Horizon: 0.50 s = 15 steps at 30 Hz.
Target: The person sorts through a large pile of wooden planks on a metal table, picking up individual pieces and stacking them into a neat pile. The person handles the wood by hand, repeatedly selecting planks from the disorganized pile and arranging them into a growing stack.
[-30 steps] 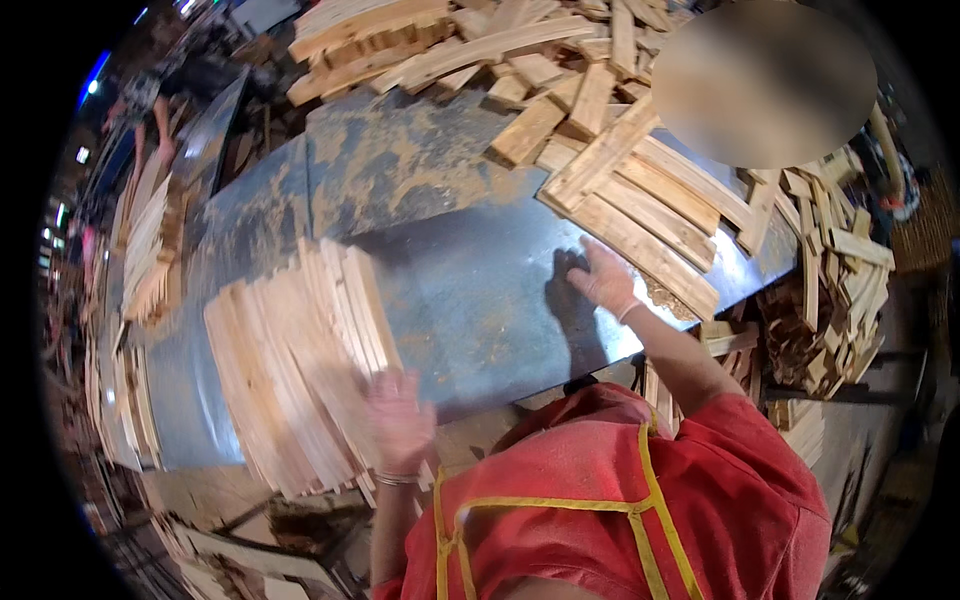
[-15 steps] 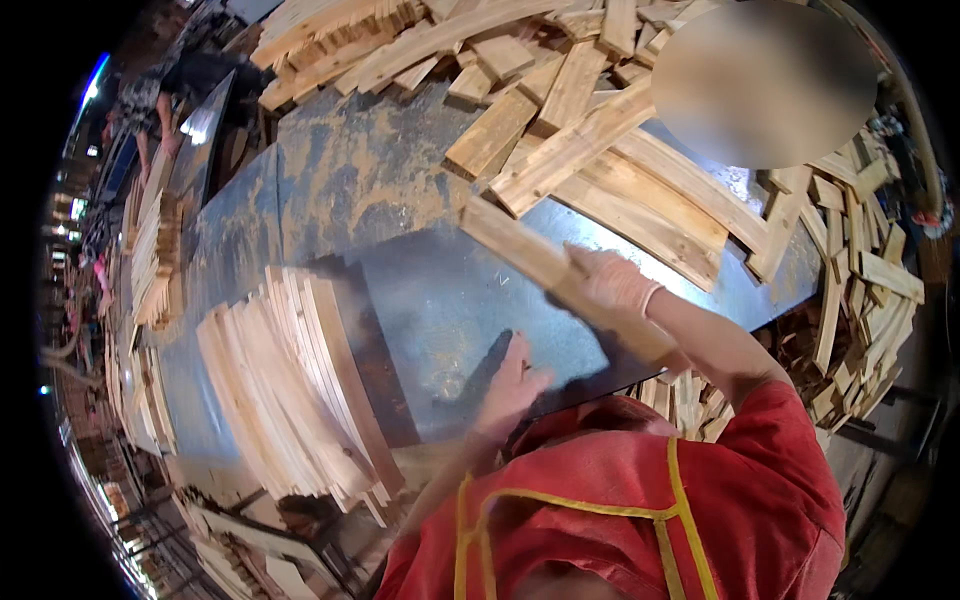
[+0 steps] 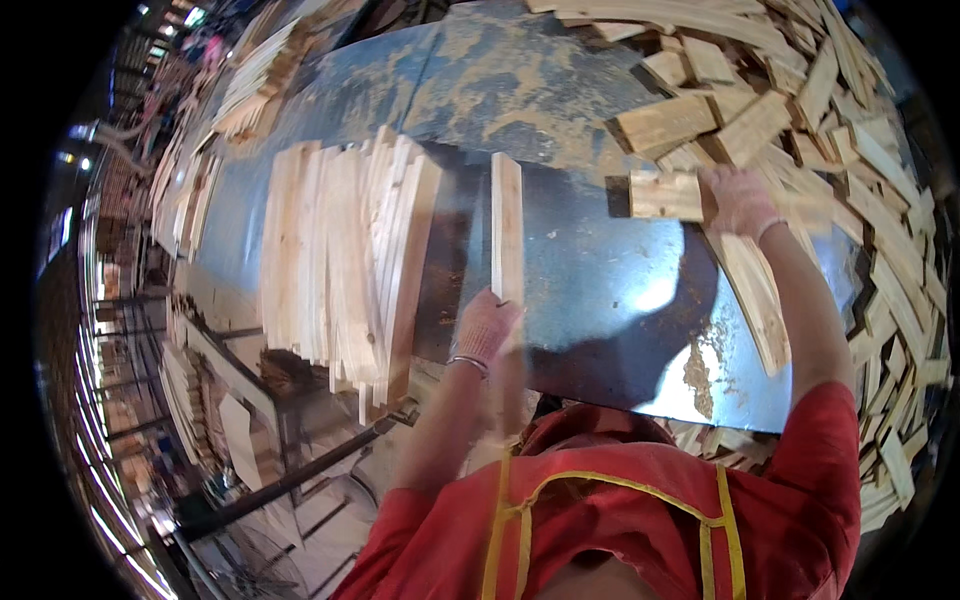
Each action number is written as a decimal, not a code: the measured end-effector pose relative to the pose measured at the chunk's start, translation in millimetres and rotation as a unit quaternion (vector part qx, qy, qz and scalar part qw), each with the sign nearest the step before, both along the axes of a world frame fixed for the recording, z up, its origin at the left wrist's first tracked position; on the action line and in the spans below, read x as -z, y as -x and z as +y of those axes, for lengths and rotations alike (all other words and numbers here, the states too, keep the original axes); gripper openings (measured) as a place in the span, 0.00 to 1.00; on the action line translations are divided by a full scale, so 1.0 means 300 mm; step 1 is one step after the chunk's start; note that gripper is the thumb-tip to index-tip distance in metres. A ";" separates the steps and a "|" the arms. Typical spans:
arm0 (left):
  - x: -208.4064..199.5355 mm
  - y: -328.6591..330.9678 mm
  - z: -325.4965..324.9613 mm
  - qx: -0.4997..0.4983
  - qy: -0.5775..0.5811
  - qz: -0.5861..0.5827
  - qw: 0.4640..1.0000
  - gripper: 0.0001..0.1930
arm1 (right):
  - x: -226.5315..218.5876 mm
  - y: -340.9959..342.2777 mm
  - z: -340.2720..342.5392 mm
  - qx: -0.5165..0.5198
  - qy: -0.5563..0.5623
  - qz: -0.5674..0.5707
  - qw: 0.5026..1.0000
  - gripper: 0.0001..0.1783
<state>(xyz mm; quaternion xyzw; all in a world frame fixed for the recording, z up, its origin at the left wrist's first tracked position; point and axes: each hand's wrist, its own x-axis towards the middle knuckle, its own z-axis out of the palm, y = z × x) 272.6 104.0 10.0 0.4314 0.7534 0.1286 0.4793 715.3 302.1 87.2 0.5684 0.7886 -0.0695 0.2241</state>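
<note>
My left hand is closed round a narrow pale wooden board, which stands on edge and points away from me. That board is just right of a row of similar boards packed side by side on the metal table. Farther right, my right hand grips the end of a short wooden board at the edge of a loose heap. Below that hand, a longer flat board slants toward me. Both hands seem to wear thin pale gloves.
A jumbled heap of boards covers the far right and runs down the right side. More stacked boards lie at the far left. Sawdust coats the table's far part. A dark metal frame stands at the near left.
The board from my right hand is now in my left, near the row. My right hand has moved to another board at the heap. The view has swung left.
</note>
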 end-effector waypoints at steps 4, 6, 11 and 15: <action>-0.143 0.216 -0.064 0.168 -0.144 0.501 0.837 0.32 | -0.072 0.233 -0.152 0.044 0.097 0.121 0.987 0.55; -0.164 0.343 -0.116 0.168 -0.206 0.557 0.787 0.34 | -0.003 0.307 -0.196 0.103 0.155 0.346 0.920 0.46; -0.128 0.469 -0.231 0.196 -0.285 0.463 0.816 0.35 | 0.176 0.686 -0.263 0.347 0.260 0.572 0.697 0.39; -0.125 0.480 -0.352 0.155 -0.293 0.323 0.887 0.38 | 0.060 1.108 -0.372 0.246 0.286 0.515 0.770 0.30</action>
